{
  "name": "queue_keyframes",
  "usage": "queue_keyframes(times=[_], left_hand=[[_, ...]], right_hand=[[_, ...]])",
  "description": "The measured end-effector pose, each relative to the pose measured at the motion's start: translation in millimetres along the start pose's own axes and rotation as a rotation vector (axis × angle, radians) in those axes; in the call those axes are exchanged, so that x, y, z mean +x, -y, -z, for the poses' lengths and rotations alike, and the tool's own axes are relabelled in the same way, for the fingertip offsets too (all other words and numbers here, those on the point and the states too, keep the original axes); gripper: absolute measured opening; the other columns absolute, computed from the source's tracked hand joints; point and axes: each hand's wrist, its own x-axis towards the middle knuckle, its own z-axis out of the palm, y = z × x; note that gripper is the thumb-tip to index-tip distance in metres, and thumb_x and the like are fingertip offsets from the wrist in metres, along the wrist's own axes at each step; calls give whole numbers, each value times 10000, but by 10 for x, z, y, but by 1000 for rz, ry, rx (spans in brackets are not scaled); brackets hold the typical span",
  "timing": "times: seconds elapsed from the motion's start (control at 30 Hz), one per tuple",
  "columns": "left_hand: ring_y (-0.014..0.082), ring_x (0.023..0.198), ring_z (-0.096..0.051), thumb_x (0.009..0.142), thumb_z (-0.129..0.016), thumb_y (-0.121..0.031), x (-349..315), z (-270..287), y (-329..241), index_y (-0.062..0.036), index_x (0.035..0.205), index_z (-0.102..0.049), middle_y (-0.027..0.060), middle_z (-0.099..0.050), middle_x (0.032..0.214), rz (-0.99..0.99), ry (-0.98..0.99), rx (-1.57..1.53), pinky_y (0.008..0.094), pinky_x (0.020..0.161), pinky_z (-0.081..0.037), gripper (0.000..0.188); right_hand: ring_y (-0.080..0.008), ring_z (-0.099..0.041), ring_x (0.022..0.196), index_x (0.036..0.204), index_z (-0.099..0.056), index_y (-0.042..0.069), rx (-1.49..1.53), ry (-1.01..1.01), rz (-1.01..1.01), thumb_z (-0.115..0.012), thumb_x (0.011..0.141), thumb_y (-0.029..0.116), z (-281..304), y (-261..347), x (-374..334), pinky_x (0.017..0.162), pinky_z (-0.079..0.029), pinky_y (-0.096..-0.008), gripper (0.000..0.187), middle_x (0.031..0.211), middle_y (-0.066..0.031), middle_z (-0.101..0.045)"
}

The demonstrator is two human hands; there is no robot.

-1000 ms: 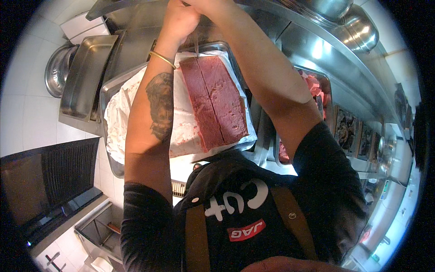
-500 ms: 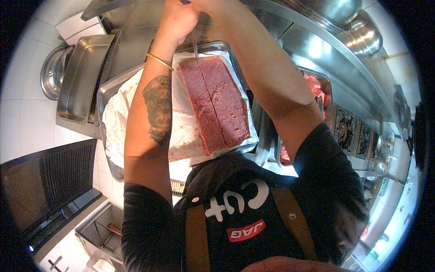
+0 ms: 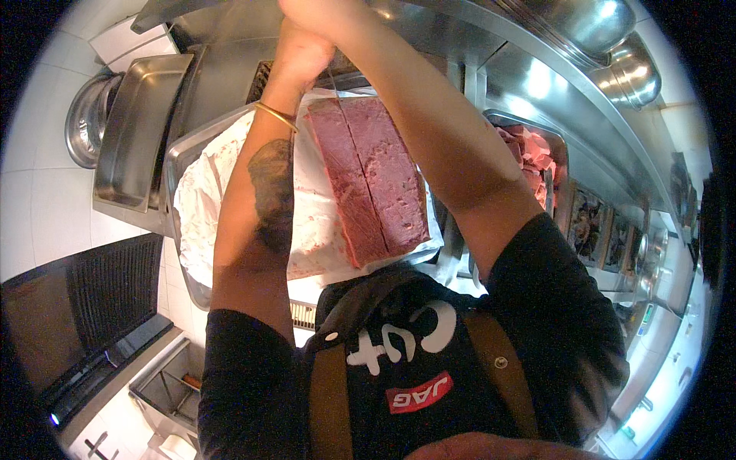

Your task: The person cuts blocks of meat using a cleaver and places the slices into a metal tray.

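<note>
A thick pink slab of meat point(image 3: 376, 176) lies on white paper point(image 3: 207, 192) in a metal tray point(image 3: 173, 230). A long straight cut runs through the slab lengthwise. At its far end a thin knife blade point(image 3: 335, 83) shows nearly edge-on, in line with the cut. My left hand point(image 3: 307, 57) is closed by the blade's upper end; the handle is hidden under it. Across it, at the top edge of the picture, lies my right hand point(image 3: 314, 14), its fingers out of sight.
Right of my right arm stands a tray of red meat pieces point(image 3: 537, 149). An empty metal pan point(image 3: 146, 130) and a round steel bowl point(image 3: 88, 123) are at the left. Steel bowls point(image 3: 629, 73) sit on the shelf at upper right, above the counter.
Both hands have come a little nearer to me. My right hand has shifted left over my left hand. Less of the blade shows, and the cut looks about the same length.
</note>
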Motion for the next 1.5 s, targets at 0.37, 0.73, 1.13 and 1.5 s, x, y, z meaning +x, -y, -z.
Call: queue_keyframes(times=[0.37,0.73,1.13,1.5], left_hand=[[355,937,-703,825,-699,-268,-985,-386,-33,-25,1003,-674,188,-725,964,-299,30,66,442,836,-542,302],[382,936,-647,781,-669,-250,-2698,-579,631,-88,970,-660,185,-677,933,-437,499,453,475,936,-501,249],[323,965,-697,898,-648,-138,-920,-128,-689,33,1201,-602,224,-705,1051,-125,91,114,443,843,-546,351],[277,1281,-540,1018,-557,-127,-521,1,-128,6,1391,-524,164,-584,1395,91,234,-128,400,1097,-437,397]], right_hand=[[-228,-597,634,751,-633,39,-242,-48,205,-702,872,293,613,162,-1290,614,-482,-374,290,689,-129,-631],[-313,-606,836,784,-590,76,-314,348,38,-682,818,62,1029,589,-3869,779,-505,-420,99,872,-125,-613],[-298,-592,647,855,-631,-63,-214,-30,-31,-593,958,270,349,1053,-891,650,-465,-432,350,728,-252,-594],[-391,-673,738,921,-693,-50,-194,-104,81,-514,946,256,-11,258,-387,712,-514,-453,355,765,-288,-656]])
